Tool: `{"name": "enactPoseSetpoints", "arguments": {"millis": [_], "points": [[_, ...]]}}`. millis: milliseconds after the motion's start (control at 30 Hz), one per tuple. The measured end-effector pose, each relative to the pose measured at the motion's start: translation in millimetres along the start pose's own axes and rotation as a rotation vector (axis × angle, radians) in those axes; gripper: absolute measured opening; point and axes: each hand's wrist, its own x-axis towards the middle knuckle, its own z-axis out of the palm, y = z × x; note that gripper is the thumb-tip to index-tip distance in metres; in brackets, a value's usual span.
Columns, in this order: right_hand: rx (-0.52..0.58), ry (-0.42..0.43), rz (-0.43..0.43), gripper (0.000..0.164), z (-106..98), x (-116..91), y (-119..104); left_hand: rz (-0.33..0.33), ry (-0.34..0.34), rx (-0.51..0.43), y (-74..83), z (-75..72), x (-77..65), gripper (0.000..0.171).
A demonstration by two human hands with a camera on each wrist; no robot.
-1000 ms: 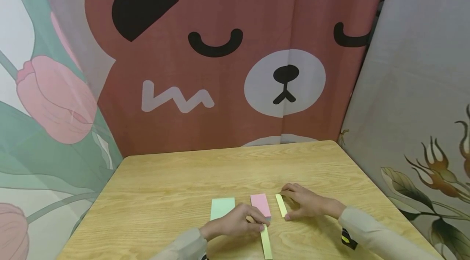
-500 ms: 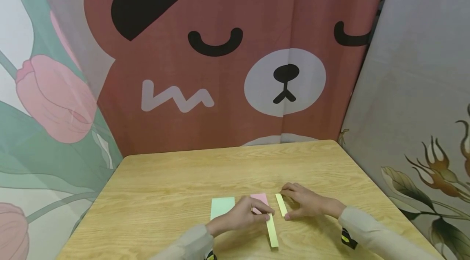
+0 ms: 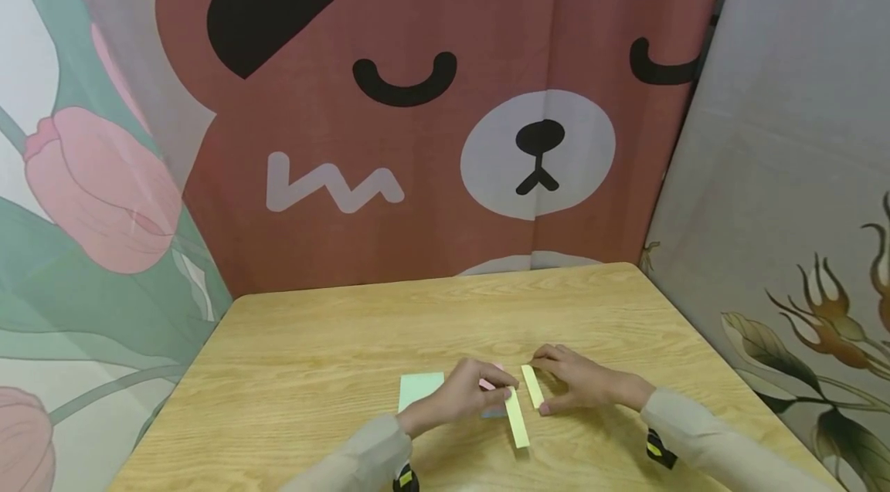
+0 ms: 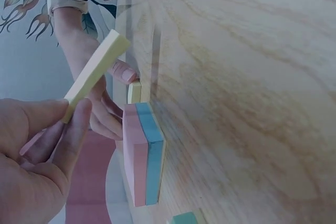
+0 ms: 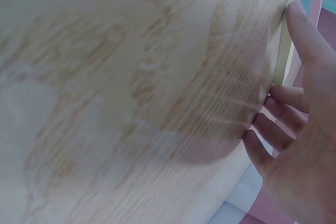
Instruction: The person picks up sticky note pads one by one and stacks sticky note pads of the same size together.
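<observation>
My left hand (image 3: 460, 397) pinches one end of a narrow pale-yellow sticky-note pad (image 3: 518, 421) between thumb and fingers. Raised above the table, the pad tilts, its free end pointing toward me in the head view. A second narrow yellow sticky-note pad (image 3: 531, 386) lies flat on the table. My right hand (image 3: 580, 378) holds that one at its two ends, thumb at the near end and fingertips at the far end, as the right wrist view also shows (image 5: 283, 56). Beside it lies a pink sticky-note pad (image 4: 134, 156) stacked on a blue one (image 4: 154, 161), partly hidden behind my left hand in the head view.
A larger mint-green sticky-note pad (image 3: 420, 388) lies left of the pink and blue stack, partly covered by my left hand. The wooden table (image 3: 334, 337) reaches back to a hanging bear-print cloth (image 3: 313, 237), with printed curtains at both sides.
My left hand has lifted the narrow yellow pad and carried it away from me and slightly right, over the pink pad. My right hand stays at its own pad.
</observation>
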Motion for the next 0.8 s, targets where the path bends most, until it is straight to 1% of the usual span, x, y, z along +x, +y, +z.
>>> {"name": "enactPoseSetpoints", "arguments": {"millis": [167, 400, 533, 667, 800], "points": [[0.004, 0.002, 0.002, 0.070, 1, 0, 2, -0.002, 0.001, 0.031, -1.7, 0.8, 4.0, 0.019], [0.028, -0.015, 0.010, 0.073, 3, 0, 5, -0.030, 0.009, 0.055, -5.3, 2.4, 13.4, 0.020], [0.021, -0.012, 0.006, 0.074, 2, -1, 4, -0.020, 0.017, 0.089, -7.4, 3.8, 21.0, 0.020], [0.008, 0.006, -0.014, 0.073, 2, -2, 3, 0.001, 0.009, 0.100, -6.1, 6.0, 26.3, 0.021], [0.005, 0.008, -0.028, 0.071, 2, -2, 4, 0.002, 0.007, 0.100, -5.0, 9.3, 31.7, 0.021]]}}
